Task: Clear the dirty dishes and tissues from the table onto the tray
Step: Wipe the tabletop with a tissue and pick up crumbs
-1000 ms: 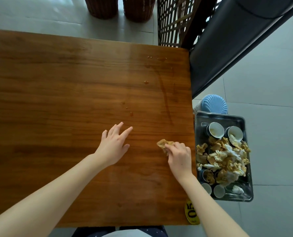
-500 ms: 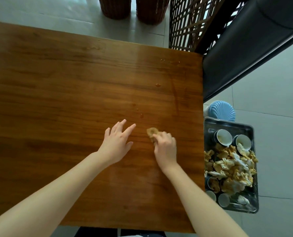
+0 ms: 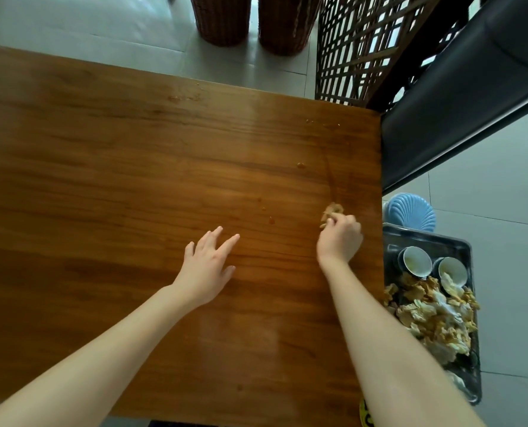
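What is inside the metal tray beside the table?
The tray holds two cups at its far end and a heap of soiled tissues. Whatever lies under the heap is hidden.

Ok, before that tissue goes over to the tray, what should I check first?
1. Right hand grips the tissue: ok.
2. Left hand is open and holds nothing: ok.
3. Table wiped dry: not ok, drops show ahead of the tissue.
4. Tray sits just past the table's right edge: ok.
5. Free room on the tray: cannot tell, used tissues are heaped across it.
6. No dishes on the table in view: ok.
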### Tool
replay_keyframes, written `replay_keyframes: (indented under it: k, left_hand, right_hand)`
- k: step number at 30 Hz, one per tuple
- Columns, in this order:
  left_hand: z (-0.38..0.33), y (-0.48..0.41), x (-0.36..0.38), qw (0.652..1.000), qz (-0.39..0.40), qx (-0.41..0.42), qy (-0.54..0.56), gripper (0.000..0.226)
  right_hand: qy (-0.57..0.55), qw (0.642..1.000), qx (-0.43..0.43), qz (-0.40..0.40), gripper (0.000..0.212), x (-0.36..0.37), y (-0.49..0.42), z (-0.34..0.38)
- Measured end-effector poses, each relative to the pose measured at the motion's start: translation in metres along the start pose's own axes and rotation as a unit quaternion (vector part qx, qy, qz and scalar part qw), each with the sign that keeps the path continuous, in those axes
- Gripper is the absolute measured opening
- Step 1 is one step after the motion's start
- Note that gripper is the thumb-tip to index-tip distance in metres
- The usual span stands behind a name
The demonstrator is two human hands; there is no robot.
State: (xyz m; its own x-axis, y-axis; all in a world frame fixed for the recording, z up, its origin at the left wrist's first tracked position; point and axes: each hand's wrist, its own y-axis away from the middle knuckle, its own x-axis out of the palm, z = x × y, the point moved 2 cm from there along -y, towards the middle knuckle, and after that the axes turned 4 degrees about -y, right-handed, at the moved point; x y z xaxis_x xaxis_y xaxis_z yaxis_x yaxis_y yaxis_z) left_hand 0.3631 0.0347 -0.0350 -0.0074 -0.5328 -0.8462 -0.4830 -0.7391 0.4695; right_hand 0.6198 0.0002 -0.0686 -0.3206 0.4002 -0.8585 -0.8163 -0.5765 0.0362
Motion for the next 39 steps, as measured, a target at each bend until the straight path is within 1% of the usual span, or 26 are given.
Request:
replay_keyframes:
  k: [2, 5, 8, 9, 10, 13, 14, 16, 18, 22, 24, 26, 28, 30, 32, 34, 35, 36, 37, 38, 39]
  left_hand:
    - [0.005, -0.001, -0.002, 1.0, -0.006, -0.005, 0.001, 0.064]
    - [0.013, -0.002, -0.006, 1.0, -0.017, -0.017, -0.002, 0.064]
    - [0.024, -0.001, -0.008, 0.999, -0.02, -0.03, -0.003, 0.065]
    - [0.027, 0.0, -0.009, 0.999, -0.018, -0.033, -0.003, 0.065]
    - [0.03, 0.001, -0.009, 0.999, -0.016, -0.035, -0.003, 0.065]
    - [0.036, 0.004, -0.01, 0.999, -0.014, -0.041, -0.001, 0.064]
    - [0.037, 0.006, -0.01, 0.999, -0.012, -0.042, 0.0, 0.064]
    - [0.04, 0.007, -0.011, 0.999, -0.012, -0.044, -0.001, 0.064]
    - [0.044, 0.006, -0.012, 0.999, -0.011, -0.047, -0.001, 0.065]
    - [0.044, 0.001, -0.017, 0.999, -0.015, -0.045, -0.004, 0.064]
    - [0.042, -0.004, -0.02, 0.999, -0.019, -0.044, -0.005, 0.064]
    - [0.04, -0.009, -0.023, 0.999, -0.021, -0.041, -0.004, 0.064]
    - [0.038, -0.014, -0.024, 0.999, -0.018, -0.034, -0.004, 0.064]
    - [0.034, -0.018, -0.024, 1.0, -0.01, -0.024, -0.006, 0.064]
    - [0.03, -0.021, -0.023, 1.0, -0.012, -0.019, -0.005, 0.065]
    - [0.027, -0.026, -0.025, 1.0, -0.02, -0.019, -0.005, 0.065]
    - [0.027, -0.029, -0.026, 1.0, -0.021, -0.019, -0.008, 0.065]
    - [0.026, -0.032, -0.028, 1.0, -0.02, -0.018, -0.01, 0.065]
    - [0.025, -0.035, -0.029, 1.0, -0.017, -0.016, -0.012, 0.065]
    - [0.023, -0.038, -0.03, 1.0, -0.013, -0.015, -0.012, 0.066]
    - [0.021, -0.041, -0.031, 1.0, -0.011, -0.015, -0.013, 0.066]
  right_hand:
    - [0.002, 0.996, -0.083, 0.043, 0.021, 0.021, 0.034, 0.028]
    - [0.007, 0.976, -0.192, 0.104, 0.02, 0.043, 0.083, 0.062]
    - [0.017, 0.961, -0.252, 0.111, 0.018, 0.044, 0.084, 0.065]
    - [0.027, 0.96, -0.257, 0.106, 0.017, 0.043, 0.075, 0.061]
    - [0.032, 0.965, -0.244, 0.095, 0.017, 0.042, 0.064, 0.058]
    - [0.021, 0.987, -0.149, 0.05, 0.021, 0.04, 0.027, 0.052]
    - [0.023, 0.99, -0.131, 0.042, 0.022, 0.039, 0.019, 0.053]
    - [0.029, 0.991, -0.121, 0.042, 0.02, 0.042, 0.016, 0.06]
    - [0.042, 0.987, -0.144, 0.054, 0.016, 0.049, 0.029, 0.075]
    - [0.06, 0.958, -0.26, 0.109, 0.017, 0.067, 0.078, 0.106]
    - [0.051, 0.948, -0.291, 0.12, 0.015, 0.068, 0.084, 0.108]
    - [0.046, 0.952, -0.281, 0.113, 0.011, 0.062, 0.066, 0.1]
    - [0.073, 0.965, -0.235, 0.094, 0.014, 0.05, 0.035, 0.083]
    - [0.095, 0.981, -0.162, 0.054, 0.017, 0.028, -0.005, 0.051]
    - [0.081, 0.994, -0.07, -0.005, 0.017, 0.0, -0.04, 0.014]
    - [0.062, 0.997, 0.004, -0.048, 0.016, -0.017, -0.06, -0.009]
    - [0.057, 0.996, 0.023, -0.058, 0.015, -0.017, -0.064, -0.011]
    - [0.056, 0.996, 0.027, -0.061, 0.014, -0.014, -0.064, -0.006]
    - [0.053, 0.997, 0.012, -0.059, 0.014, -0.007, -0.06, 0.004]
    - [0.05, 0.997, -0.021, -0.05, 0.014, 0.002, -0.055, 0.016]
    - [0.055, 0.995, -0.073, -0.028, 0.014, 0.013, -0.046, 0.031]
